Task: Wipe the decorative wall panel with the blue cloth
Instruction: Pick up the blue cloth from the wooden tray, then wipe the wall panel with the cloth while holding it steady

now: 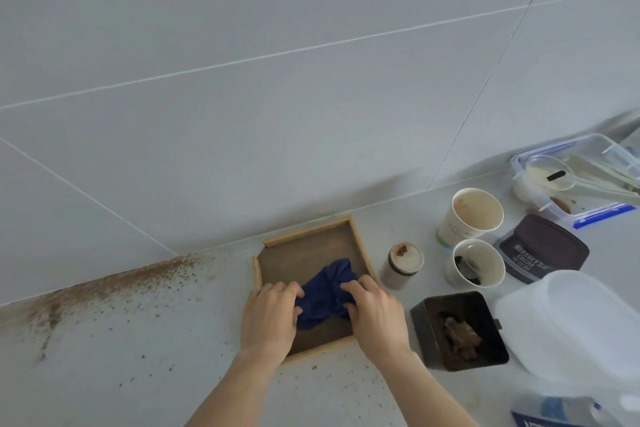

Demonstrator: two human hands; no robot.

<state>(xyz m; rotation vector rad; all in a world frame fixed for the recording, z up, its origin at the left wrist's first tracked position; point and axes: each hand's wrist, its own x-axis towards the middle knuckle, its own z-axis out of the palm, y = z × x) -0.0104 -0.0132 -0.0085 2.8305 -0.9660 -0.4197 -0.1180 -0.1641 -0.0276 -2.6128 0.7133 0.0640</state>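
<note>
Your left hand (272, 314) and right hand (375, 314) both gripped the bunched blue cloth (327, 295), fingers curled into it from either side. The cloth lay on the dark face of the wood-framed decorative panel (311, 253), which rested flat on the grey tabletop (173, 340) near the tiled wall (277, 80). Brown powder (114, 282) speckled the tabletop to your left.

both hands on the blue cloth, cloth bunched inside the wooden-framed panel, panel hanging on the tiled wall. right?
Not quite. The head view shows the wooden-framed panel lying flat on the grey surface, its far edge near the tiled wall, not hanging on it. The rest holds: left hand and right hand both grip the bunched blue cloth inside the panel.
</note>
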